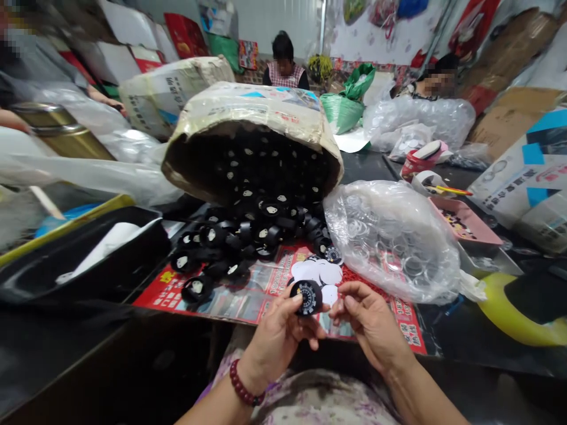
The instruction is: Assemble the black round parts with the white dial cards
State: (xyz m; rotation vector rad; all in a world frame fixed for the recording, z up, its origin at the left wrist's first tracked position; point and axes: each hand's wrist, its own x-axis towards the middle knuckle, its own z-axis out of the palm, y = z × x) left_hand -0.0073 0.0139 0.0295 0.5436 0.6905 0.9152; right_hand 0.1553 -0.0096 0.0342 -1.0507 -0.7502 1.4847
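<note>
My left hand (272,339), with a dark red bead bracelet at the wrist, grips a black round case (315,310). A black dial with white markings (306,298) shows in the case, and the thumb rests on its edge. Just to the right, my right hand (376,324) has its fingertips pinched together, apart from the case; whatever they hold is too small to make out. Behind the hands lie white discs (316,271) and a loose printed dial (333,254). Many similar black cases (233,236) spill from a tipped sack (261,106) onto a red printed sheet (162,289).
Right of the pile sits a clear plastic bag of transparent rings (390,236). Beyond it are a pink tray of small parts (463,221) and a yellow tape roll (509,319). A black bin (101,265) stands left. Several people sit around the table.
</note>
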